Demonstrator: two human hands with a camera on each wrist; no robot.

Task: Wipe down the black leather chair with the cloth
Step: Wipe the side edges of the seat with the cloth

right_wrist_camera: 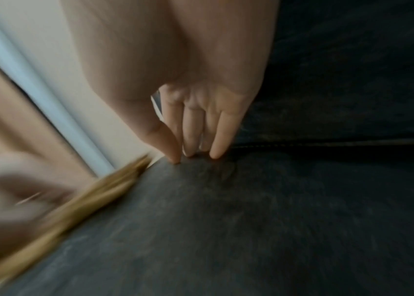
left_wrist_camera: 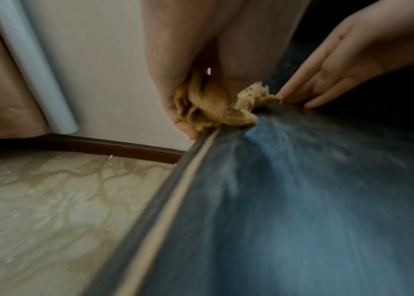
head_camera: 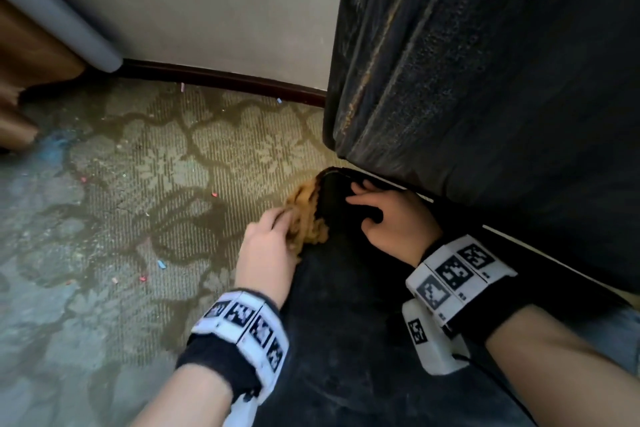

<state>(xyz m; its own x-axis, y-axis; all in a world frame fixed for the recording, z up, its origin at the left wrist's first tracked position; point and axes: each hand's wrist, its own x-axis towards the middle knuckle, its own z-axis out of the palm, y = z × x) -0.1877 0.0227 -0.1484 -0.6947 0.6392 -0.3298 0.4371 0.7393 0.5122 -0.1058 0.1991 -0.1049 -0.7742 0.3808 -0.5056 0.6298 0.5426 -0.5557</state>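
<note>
**Cloth bunched at the seat's left edge, right hand steadying**

At far left a brown curtain [head_camera: 20, 55] hangs beside a pale grey pipe [head_camera: 59, 14] that runs down the wall [head_camera: 225, 3] to a dark skirting board [head_camera: 221, 78]. Below lies a patterned carpet [head_camera: 131, 184], greenish and worn, dotted with small coloured specks.

Moving right, the left hand [head_camera: 268, 246] curls its fingers around a bunched tan cloth [head_camera: 306, 218], holding it against the left rim of the black leather chair [head_camera: 485, 80], near the seat's back corner. In the left wrist view the cloth [left_wrist_camera: 216, 108] sits right on the seat's piped edge, with its frayed hem sticking up and the thumb and fingers wrapped over it. The right wrist view shows it only as a blurred tan streak [right_wrist_camera: 79, 202].

Just beside the cloth, the right hand [head_camera: 391, 218] rests on the seat, fingers spread and nearly straight, tips pressing the leather close to the gap under the backrest; it grips nothing. In the right wrist view its fingertips [right_wrist_camera: 217, 154] touch the dark, scuffed surface. Both wrists carry white bands with black-and-white markers [head_camera: 453, 270].

The chair's upright back, worn along its seams, fills the upper right.
</note>
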